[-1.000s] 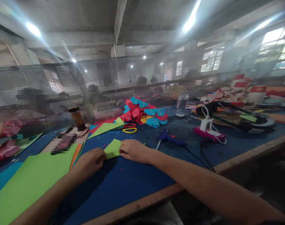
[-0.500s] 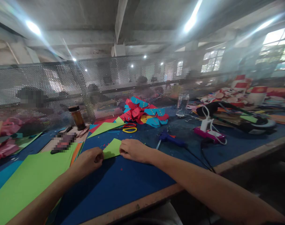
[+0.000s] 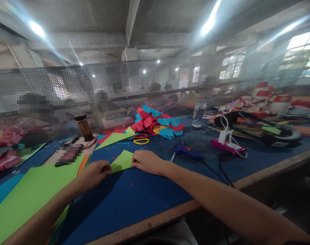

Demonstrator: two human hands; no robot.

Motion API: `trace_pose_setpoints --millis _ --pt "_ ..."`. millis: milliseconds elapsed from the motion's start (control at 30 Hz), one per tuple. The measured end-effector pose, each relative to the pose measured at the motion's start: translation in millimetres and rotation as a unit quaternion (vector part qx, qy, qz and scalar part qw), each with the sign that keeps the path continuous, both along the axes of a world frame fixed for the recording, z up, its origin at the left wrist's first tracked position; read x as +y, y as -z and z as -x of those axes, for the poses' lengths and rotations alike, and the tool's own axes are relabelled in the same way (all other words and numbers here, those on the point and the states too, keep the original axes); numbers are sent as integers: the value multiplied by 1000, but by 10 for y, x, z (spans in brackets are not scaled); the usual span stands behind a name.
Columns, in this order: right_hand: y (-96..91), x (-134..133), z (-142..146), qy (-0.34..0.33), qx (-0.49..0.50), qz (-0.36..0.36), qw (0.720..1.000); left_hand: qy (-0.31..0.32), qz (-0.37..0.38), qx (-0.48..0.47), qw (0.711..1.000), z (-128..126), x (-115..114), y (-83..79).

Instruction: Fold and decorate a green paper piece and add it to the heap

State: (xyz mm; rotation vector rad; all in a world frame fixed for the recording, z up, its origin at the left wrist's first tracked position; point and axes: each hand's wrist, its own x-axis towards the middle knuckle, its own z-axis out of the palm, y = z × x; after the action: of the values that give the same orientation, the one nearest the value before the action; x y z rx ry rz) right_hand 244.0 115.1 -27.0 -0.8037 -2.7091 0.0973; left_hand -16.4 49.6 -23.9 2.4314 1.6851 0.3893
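Green piece lies on the blue table just below ctr of frame, btw the hands, peak pointing up-frame. R hand has thumb & fingers closed on its R end; L hand has fingers curled against its L corner, can't tell if they pinch it. Lower L: big green sheets partly under the L forearm, w/ orange sheets along their R side. Just past the piece, red specks, then red/yellow scissors next to a green scrap. R of ctr: blue glue gun, cord trailing down-R; then magenta power strip w/ white plug. Mid L: pixelated item, then dark jar, black cap, slightly tilted. Farther, ctr: heap of red & blue paper shapes, clear glass to its R. Mid R, far: red-white cups. Behind: mesh screen, ppl blurred beyond it.
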Motion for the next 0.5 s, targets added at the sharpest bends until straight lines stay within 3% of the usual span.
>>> trace_pose_setpoints --millis 500 --pt "-13 75 17 88 -4 67 994 -48 67 -23 996 40 47 -59"
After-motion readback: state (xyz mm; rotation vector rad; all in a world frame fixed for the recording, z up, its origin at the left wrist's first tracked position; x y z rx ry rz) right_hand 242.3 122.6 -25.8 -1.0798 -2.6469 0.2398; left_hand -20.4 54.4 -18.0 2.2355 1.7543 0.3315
